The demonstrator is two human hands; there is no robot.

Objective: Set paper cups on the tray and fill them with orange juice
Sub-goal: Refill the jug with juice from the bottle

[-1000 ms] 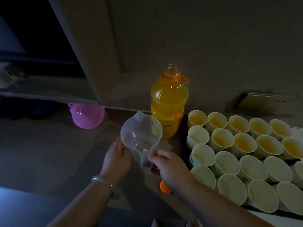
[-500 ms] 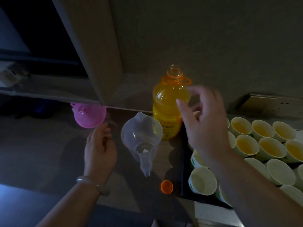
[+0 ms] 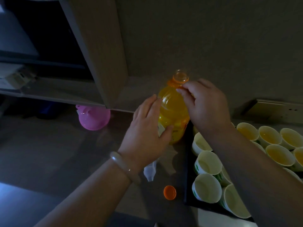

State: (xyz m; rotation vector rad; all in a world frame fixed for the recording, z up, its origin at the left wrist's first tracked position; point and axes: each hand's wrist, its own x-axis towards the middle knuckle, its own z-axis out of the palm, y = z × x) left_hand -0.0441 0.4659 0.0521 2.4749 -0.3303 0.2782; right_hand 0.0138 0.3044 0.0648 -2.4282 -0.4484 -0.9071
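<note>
An uncapped orange juice bottle stands on the counter just left of the black tray. My left hand grips the bottle's body, thumb across the label. My right hand pinches the orange handle ring at the bottle's neck. On the tray stand several paper cups: the near ones are empty, the far right ones hold juice. My right forearm covers part of the tray. Below my left wrist, only the spout of the clear plastic funnel shows.
The orange bottle cap lies on the counter near the tray's front left corner. A pink funnel sits at the back left under a shelf. A wall rises right behind the bottle. A wall socket plate is at the back right.
Both hands let go of the clear funnel, which now rests on the counter. They moved up to the juice bottle and took hold of its body and neck.
</note>
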